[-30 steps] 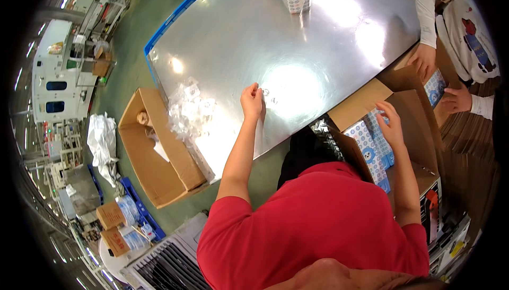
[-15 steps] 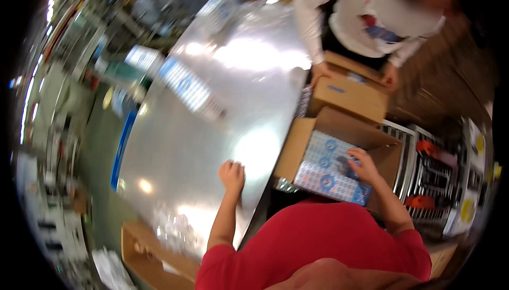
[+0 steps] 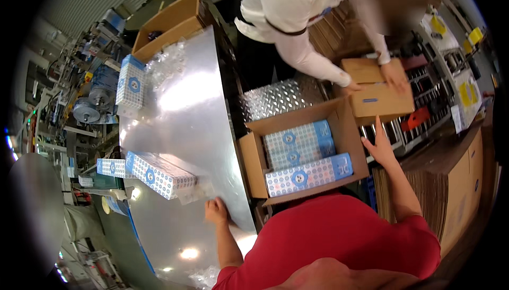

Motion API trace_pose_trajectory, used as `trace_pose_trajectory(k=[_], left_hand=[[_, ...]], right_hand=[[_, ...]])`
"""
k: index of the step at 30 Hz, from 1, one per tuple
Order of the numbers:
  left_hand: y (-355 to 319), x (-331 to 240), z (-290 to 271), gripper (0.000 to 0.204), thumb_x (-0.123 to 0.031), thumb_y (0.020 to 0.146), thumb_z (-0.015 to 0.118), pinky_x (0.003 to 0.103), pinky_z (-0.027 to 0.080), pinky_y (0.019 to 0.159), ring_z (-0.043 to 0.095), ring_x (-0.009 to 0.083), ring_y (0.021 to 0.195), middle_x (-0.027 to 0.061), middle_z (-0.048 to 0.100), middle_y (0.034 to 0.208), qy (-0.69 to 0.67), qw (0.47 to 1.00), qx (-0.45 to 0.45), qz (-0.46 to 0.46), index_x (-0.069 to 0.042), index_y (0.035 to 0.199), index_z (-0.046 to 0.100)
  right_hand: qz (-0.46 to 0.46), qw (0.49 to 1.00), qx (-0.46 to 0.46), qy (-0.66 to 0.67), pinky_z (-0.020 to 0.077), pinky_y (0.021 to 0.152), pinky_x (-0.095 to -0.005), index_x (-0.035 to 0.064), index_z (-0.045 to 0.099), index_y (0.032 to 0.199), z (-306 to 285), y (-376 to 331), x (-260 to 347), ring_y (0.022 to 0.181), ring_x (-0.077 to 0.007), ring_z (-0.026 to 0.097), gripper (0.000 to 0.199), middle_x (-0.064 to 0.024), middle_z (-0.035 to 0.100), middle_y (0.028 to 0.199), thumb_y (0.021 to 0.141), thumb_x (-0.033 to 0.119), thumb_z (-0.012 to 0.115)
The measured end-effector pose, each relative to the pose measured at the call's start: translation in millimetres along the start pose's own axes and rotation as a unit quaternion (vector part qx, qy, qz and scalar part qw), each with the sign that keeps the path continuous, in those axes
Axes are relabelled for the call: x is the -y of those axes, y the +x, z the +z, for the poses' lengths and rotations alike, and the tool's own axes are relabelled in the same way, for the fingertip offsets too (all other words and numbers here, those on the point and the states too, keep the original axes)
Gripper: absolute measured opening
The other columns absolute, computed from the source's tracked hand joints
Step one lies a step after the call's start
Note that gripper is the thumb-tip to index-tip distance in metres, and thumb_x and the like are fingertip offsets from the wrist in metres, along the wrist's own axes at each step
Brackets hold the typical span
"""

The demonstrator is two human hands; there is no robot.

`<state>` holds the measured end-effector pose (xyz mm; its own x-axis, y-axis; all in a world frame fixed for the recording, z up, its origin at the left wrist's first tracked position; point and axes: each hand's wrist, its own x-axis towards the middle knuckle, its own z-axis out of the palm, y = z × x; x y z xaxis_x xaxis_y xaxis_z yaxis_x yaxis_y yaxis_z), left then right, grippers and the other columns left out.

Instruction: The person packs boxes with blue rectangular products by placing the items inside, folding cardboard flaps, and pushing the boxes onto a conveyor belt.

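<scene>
My left hand [image 3: 216, 210] rests on the shiny metal table [image 3: 180, 109], fingers curled, beside a clear plastic wrapper [image 3: 193, 190] at the end of a long blue-and-white patterned box [image 3: 159, 174]. My right hand [image 3: 379, 146] lies open and flat against the right wall of an open cardboard carton [image 3: 254, 165]. Inside the carton lie three blue-and-white boxes [image 3: 307, 173]. I wear a red shirt.
Across the table a person in a white top holds a closed small cardboard box [image 3: 377, 93] with both hands. Another patterned box [image 3: 130, 84] stands upright at the far left of the table, near an open carton [image 3: 167, 27] and crumpled clear plastic [image 3: 164, 64]. Flat cardboard stacks [image 3: 450, 194] stand right.
The view has swung round. My left hand has slid along the table to the wrapped box. My right hand has come off the boxes in the carton onto the carton's side.
</scene>
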<state>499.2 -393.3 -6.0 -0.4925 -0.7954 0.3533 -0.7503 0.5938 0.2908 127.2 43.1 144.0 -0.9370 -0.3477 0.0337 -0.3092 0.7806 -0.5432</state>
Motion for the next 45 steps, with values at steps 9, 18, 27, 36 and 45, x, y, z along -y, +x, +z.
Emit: trace_pose_trajectory(k=[9,18,27,36,45], left_hand=[[87.4,-250.4,19.1,0.019,-0.017,0.068,0.072,0.036,0.043,0.056,0.055,0.0246,0.065,0.0054,0.057,0.074,-0.303,0.838,0.122,0.437,-0.009,0.065,0.055],[38.4,-259.8,184.0,0.029,-0.008,0.08,0.051,0.042,0.046,0.088,0.043,0.0332,0.114,0.0177,0.041,0.124,0.051,0.724,0.518,0.453,-0.001,0.108,0.052],[154.3,-282.5,20.8,0.029,-0.014,0.078,0.059,0.044,0.041,0.09,0.05,0.0317,0.111,0.0153,0.056,0.116,-0.074,0.834,0.413,0.358,-0.005,0.105,0.061],[198.4,3.7,-100.2,0.095,-0.031,0.058,0.073,0.048,0.045,0.087,0.044,0.0444,0.112,0.0215,0.024,0.141,0.169,0.958,0.174,-0.153,-0.019,0.141,0.027],[106.5,-25.7,-155.4,0.08,-0.036,0.063,0.073,0.047,0.037,0.096,0.041,0.0409,0.12,0.018,0.035,0.139,-0.2,0.901,0.346,0.167,-0.016,0.134,0.042]], right_hand=[[0.037,0.985,0.085,0.145,0.0435,0.084,-0.0414,0.005,0.022,0.14,29.0,-29.2,31.1,0.102,-0.0433,0.053,0.063,-0.0287,0.053,0.114,0.086,0.011,0.053],[0.082,0.988,0.073,0.111,0.0443,0.078,-0.0465,0.0055,0.031,0.134,28.4,-23.4,36.2,0.094,-0.045,0.054,0.052,-0.027,0.056,0.105,0.086,0.006,0.049],[0.042,0.995,0.021,0.089,0.0403,0.093,-0.0382,0.0014,0.033,0.133,32.7,-35.1,26.9,0.114,-0.0389,0.047,0.061,-0.0225,0.045,0.127,0.079,0.006,0.06],[-0.281,0.959,0.038,0.003,0.0322,0.099,-0.0461,0.0048,0.047,0.124,60.8,-7.4,134.6,0.121,-0.0395,0.038,0.054,-0.0191,0.038,0.134,0.072,0.006,0.062],[-0.636,0.698,0.325,-0.051,0.0141,0.109,-0.0507,0.0212,0.03,0.14,186.3,0.7,357.3,0.133,-0.0329,0.026,0.095,-0.0159,0.03,0.141,0.058,0.022,0.079]])
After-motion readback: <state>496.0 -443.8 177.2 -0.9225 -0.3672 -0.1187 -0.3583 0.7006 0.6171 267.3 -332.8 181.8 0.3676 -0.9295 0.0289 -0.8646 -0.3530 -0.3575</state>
